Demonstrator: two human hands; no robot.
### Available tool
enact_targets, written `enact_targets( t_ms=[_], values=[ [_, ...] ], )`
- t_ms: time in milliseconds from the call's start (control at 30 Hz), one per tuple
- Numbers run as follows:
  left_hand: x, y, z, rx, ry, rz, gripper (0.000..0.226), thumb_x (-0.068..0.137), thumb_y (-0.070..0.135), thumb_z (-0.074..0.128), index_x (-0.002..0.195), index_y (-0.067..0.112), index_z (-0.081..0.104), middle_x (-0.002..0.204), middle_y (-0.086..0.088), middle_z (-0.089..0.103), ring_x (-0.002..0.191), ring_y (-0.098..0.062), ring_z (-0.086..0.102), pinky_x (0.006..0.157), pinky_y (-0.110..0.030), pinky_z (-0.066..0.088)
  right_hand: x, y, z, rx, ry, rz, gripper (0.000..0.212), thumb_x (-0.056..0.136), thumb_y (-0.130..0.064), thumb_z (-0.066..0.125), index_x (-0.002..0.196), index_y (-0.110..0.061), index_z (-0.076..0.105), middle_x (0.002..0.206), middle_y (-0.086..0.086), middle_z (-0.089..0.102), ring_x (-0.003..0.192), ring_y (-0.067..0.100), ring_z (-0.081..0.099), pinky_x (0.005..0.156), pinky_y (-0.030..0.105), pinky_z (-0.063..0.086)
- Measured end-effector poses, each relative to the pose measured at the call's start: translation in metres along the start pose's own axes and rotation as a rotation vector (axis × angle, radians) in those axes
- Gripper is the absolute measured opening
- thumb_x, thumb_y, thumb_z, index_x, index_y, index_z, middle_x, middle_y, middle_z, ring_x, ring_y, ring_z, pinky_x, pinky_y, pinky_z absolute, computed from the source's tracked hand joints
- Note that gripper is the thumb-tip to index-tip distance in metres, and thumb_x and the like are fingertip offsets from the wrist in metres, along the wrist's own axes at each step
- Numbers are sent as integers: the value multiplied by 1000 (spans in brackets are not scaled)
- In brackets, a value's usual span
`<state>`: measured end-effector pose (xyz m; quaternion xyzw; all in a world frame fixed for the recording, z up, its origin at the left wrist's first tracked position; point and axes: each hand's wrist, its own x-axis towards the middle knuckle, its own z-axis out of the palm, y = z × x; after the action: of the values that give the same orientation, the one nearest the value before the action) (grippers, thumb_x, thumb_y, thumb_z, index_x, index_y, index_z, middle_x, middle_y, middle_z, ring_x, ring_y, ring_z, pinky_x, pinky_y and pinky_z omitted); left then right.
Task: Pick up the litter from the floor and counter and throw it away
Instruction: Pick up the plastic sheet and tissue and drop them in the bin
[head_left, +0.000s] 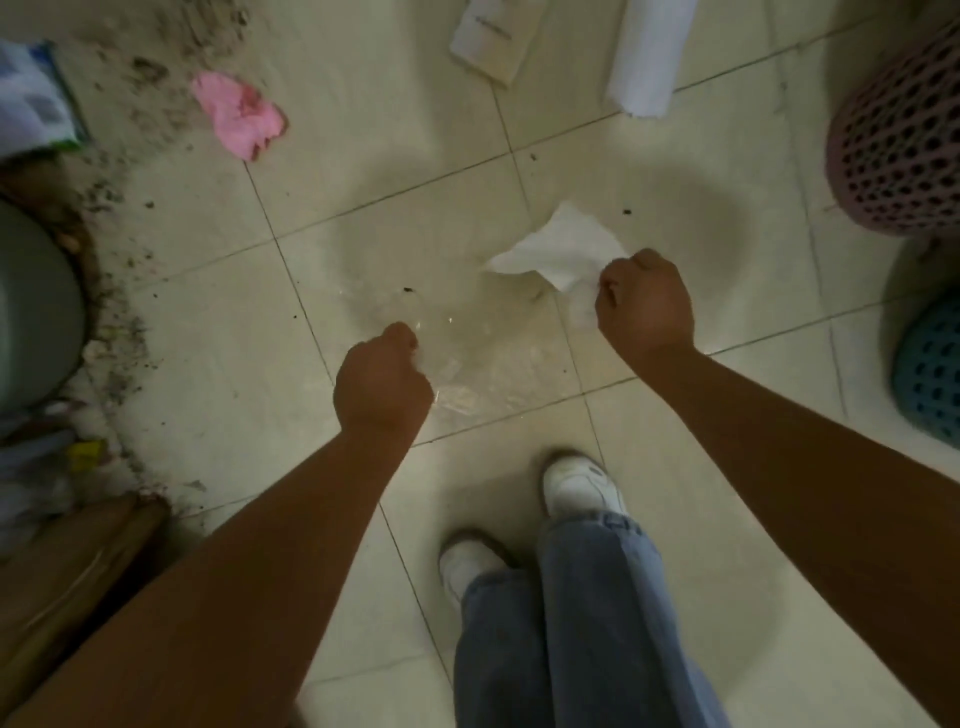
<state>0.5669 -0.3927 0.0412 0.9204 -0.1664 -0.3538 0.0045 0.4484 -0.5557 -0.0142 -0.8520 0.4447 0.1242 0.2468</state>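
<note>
My right hand (644, 304) is closed on a white crumpled paper tissue (561, 249) that sticks out to the left of the fist, above the tiled floor. My left hand (382, 382) is closed on a clear plastic wrapper (457, 364), faint and see-through, which spreads to the right of the fist over the tiles. A pink crumpled piece of litter (239, 114) lies on the floor at the upper left. A white carton (493, 36) and a white paper roll (649, 57) lie on the floor at the top.
A pink perforated basket (898, 140) and a teal one (935, 374) stand at the right edge. A grey bin (31, 306) stands at the left beside dirt and debris (119, 208). A brown cardboard box (67, 582) is at lower left. My feet in white shoes (582, 488) stand below.
</note>
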Motion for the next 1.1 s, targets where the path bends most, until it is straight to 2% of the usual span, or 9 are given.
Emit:
enact_targets(
  t_ms=[167,300,467,567,667,733,833,900,1100],
  values=[
    [-56,75,-43,2,-97,121,39,92,0,46,128,7,56,129,-19,53,120,-32,52,97,-31,42,-70,28,-100,67,1,74,21,89,-1,48,97,8,64,102,29,62,94,39,58,70,34,42],
    [-117,152,-71,40,-132,256,38,92,-2,42,128,2,55,132,-21,47,121,-35,49,100,-36,43,-112,58,-181,91,15,194,21,91,-5,47,101,5,62,107,25,63,97,37,58,81,38,45],
    [-195,241,-84,48,-143,454,32,89,-3,45,120,0,56,123,-21,55,112,-34,56,86,-35,47,-169,109,-275,238,178,352,23,91,-3,48,107,6,62,111,26,64,104,35,59,80,27,40],
    [-247,294,-77,-53,-126,549,24,91,-1,46,112,-2,56,111,-20,63,101,-32,59,68,-27,36,-205,154,-329,276,259,423,26,91,-1,48,111,1,64,111,25,64,102,36,60,78,24,38],
    [-293,342,-57,-146,-167,591,20,91,1,46,106,-3,59,105,-19,65,91,-28,58,68,-27,36,-231,215,-368,342,325,515,28,92,-1,48,114,-1,65,112,25,63,101,37,60,79,15,38],
    [-311,372,-36,-160,-198,601,19,91,0,47,104,-2,60,104,-19,65,90,-27,57,66,-26,33,-240,254,-379,421,322,604,28,93,-1,47,115,-1,65,108,24,63,90,33,61,80,12,44],
    [-318,422,1,-185,-211,584,20,92,0,46,106,-3,60,109,-21,65,101,-32,60,74,-33,42,-236,307,-373,504,265,732,29,93,-3,46,115,-2,65,106,21,64,82,20,51,60,7,34],
    [-312,453,29,-165,-212,573,23,93,2,46,111,0,60,116,-19,64,107,-33,59,82,-36,46,-224,334,-361,567,237,784,28,93,-3,46,114,-3,65,111,24,65,85,19,51,73,15,33],
    [-276,500,128,-56,-313,499,22,93,-2,44,111,-4,57,117,-26,60,109,-39,57,89,-43,46,-187,387,-294,738,71,869,26,94,-2,45,107,2,67,110,26,68,91,33,62,87,39,48]
  ],
)
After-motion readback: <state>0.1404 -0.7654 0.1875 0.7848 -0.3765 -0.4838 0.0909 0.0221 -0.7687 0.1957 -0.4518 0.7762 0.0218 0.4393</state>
